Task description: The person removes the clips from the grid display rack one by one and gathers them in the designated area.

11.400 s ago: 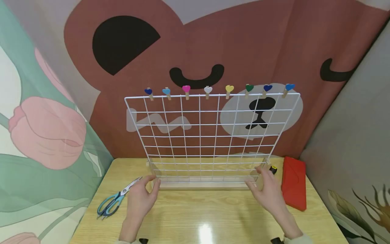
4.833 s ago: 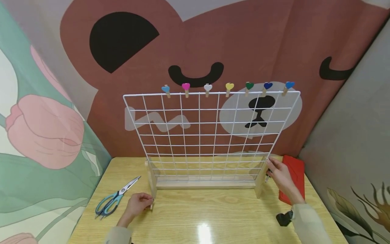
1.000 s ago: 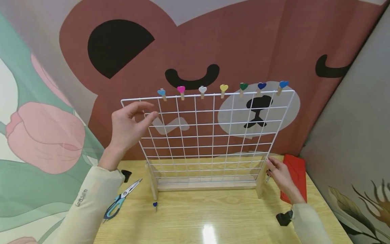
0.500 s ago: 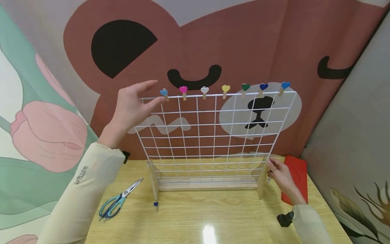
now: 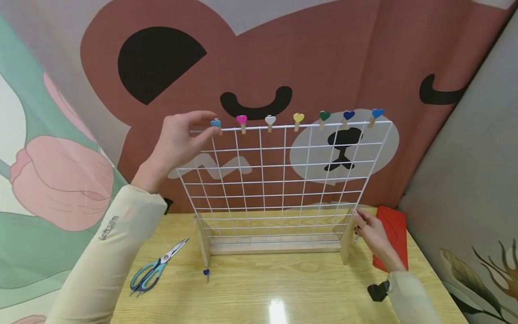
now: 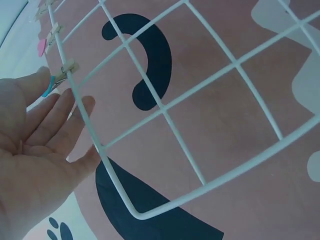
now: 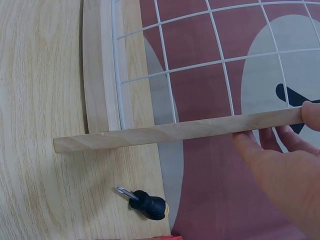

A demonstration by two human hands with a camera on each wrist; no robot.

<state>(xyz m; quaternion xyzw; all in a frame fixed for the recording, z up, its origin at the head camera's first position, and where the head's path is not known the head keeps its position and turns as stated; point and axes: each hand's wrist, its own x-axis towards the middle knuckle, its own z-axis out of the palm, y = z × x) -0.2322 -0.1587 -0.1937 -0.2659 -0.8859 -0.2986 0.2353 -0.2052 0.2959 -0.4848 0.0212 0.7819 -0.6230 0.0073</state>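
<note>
In the head view, the left hand [image 5: 178, 139] is at the top left of a white wire grid [image 5: 275, 175]. Its thumb and index finger pinch a light blue heart clothespin [image 5: 216, 123] clipped on the top wire; the left wrist view has the thumb against the light blue heart [image 6: 48, 87]. Pink [image 5: 241, 119], white [image 5: 270, 119], yellow [image 5: 298, 117] and other heart clothespins line the same wire. The right hand [image 5: 374, 236] grips the upper end of the stand's right wooden side post [image 7: 175, 131]. A dark blue heart clothespin [image 5: 206, 272] lies on the table by the left post.
Scissors [image 5: 155, 269] with blue handles lie left of the stand. Behind the right hand is a red flat case [image 5: 394, 234]. A stubby screwdriver [image 7: 147, 205] lies beside the right post. A printed curtain [image 5: 259, 58] hangs close behind the grid.
The dark blue clothespin left the wire's left end and now lies on the table. My left hand rose to the top wire and closed on the light blue one; the right hand stayed on the post.
</note>
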